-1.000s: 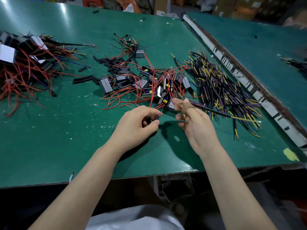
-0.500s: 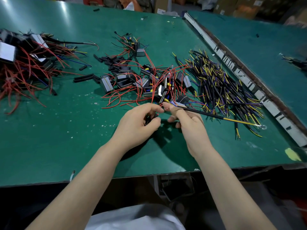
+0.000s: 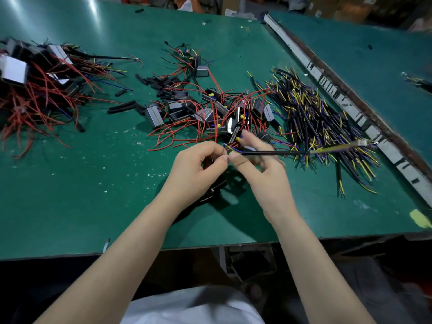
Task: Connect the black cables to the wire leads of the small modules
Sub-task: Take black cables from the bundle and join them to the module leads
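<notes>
Your left hand [image 3: 194,174] is curled up over the green surface [image 3: 70,195]. Its grip is closed round something small and dark, but your fingers hide most of it, so I cannot tell just what it is. Your right hand [image 3: 261,174] sits just beside it, and the thumbs almost touch. Your right grip pinches one black cable [image 3: 280,152] near its end. The cable sticks out to the right, above the surface, and its far tip looks yellow and blurry. Short colored wires poke out of the near end, right between your two hands.

Just past your hands lies a pile of small modules [image 3: 210,115] with thin red wire leads [image 3: 177,134] going every way. To the right of that pile is a big heap of black cables [image 3: 327,122] with yellow and blue tips. Some short black tubes [image 3: 121,106] lie to the left of the modules. Far on the left is another messy pile of red wires [image 3: 35,90] and dark boxes. A worn strip [image 3: 346,106] runs along the right edge of the surface.
</notes>
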The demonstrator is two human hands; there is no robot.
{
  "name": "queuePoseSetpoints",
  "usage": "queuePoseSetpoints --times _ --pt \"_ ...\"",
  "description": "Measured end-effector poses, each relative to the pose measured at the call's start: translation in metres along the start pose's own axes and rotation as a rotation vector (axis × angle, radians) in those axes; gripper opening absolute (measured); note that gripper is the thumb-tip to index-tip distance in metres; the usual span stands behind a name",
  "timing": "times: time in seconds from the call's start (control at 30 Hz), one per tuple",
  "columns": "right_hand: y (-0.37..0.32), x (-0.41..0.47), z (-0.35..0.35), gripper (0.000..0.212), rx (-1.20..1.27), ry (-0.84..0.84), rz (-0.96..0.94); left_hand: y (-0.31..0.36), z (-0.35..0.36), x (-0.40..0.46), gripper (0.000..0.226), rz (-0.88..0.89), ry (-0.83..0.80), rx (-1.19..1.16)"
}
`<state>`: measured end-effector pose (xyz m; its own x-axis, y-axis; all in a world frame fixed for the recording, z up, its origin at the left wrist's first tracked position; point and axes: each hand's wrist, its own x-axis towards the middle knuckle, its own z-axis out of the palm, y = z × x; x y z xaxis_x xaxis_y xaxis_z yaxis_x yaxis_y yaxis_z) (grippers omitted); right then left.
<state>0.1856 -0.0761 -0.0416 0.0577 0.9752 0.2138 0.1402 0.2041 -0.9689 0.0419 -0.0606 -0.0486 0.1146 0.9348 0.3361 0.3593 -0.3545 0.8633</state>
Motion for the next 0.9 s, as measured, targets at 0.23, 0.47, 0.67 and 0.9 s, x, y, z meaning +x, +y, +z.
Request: queuePoseSetpoints --times 0.23,0.47,0.67,0.9 --pt "0.007 0.005 -0.025 0.018 -0.289 -0.196 -0.389 0.001 0.0 0.0 0.012 -0.044 -0.036 -0.024" --pt "0.014 0.006 -0.02 0.018 -0.531 -0.114 -0.341 0.005 0.0 -0.003 0.017 0.021 -0.039 0.066" --pt "0.009 0.0 -0.013 0.026 -0.217 0.026 -0.215 0.002 -0.004 -0.003 0.008 0.003 -0.086 0.099" --pt "0.012 -0.001 -0.002 0.029 -0.088 0.052 -0.02 0.0 -0.01 -0.005 0.016 -0.02 -0.129 0.088"
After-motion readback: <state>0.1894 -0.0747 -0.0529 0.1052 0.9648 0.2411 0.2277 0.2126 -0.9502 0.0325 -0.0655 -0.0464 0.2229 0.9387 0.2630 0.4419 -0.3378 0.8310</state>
